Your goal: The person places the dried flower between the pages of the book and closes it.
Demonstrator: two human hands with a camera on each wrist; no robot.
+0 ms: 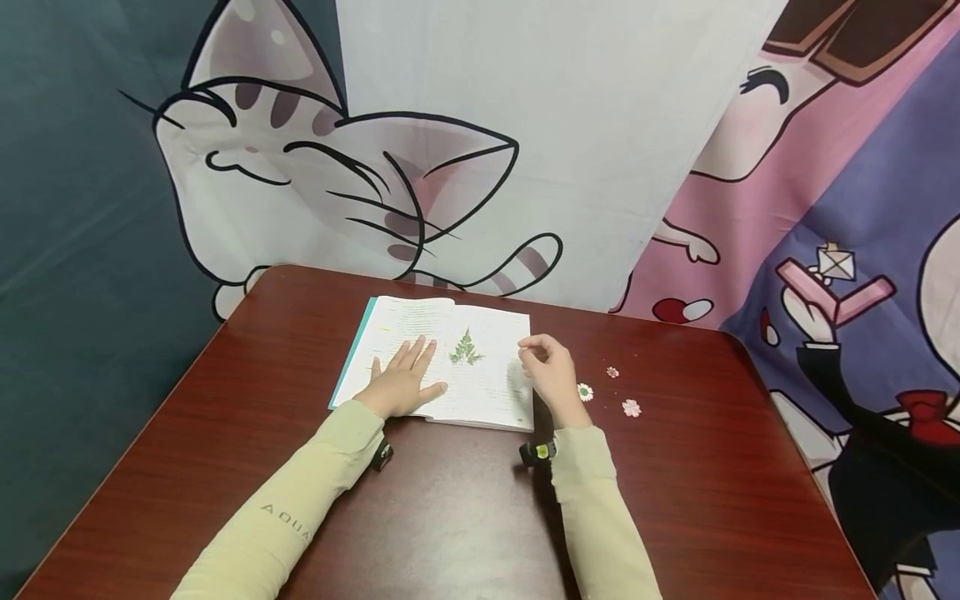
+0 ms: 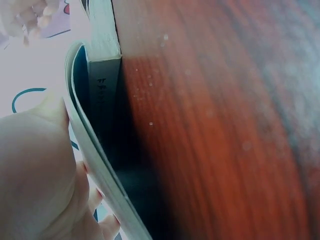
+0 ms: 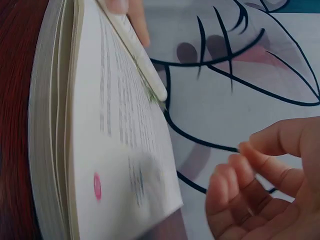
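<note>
A thick book [image 1: 498, 400] lies open on the table. On its right-hand page sits a flat green leaf sprig [image 1: 467, 348], seen nearly edge-on in the right wrist view. My left hand [image 1: 402, 385] rests with spread fingers on the left-hand page, near the fold. Above the right edge of the book hovers my right hand [image 1: 550, 372], its fingers loosely curled and the thumb near the index fingertip; nothing shows between them. Beside that hand, on the table, are a white daisy-like flower [image 1: 585, 392], a pale pink flower [image 1: 632, 408] and a smaller pink flower [image 1: 612, 372].
The dark red-brown wooden table [image 1: 450, 517] ends at a cloth backdrop [image 1: 600, 150] with cartoon figures. A small pink oval mark [image 3: 97, 186] shows on the lower page in the right wrist view. A black camera [image 1: 536, 452] is worn at the right wrist.
</note>
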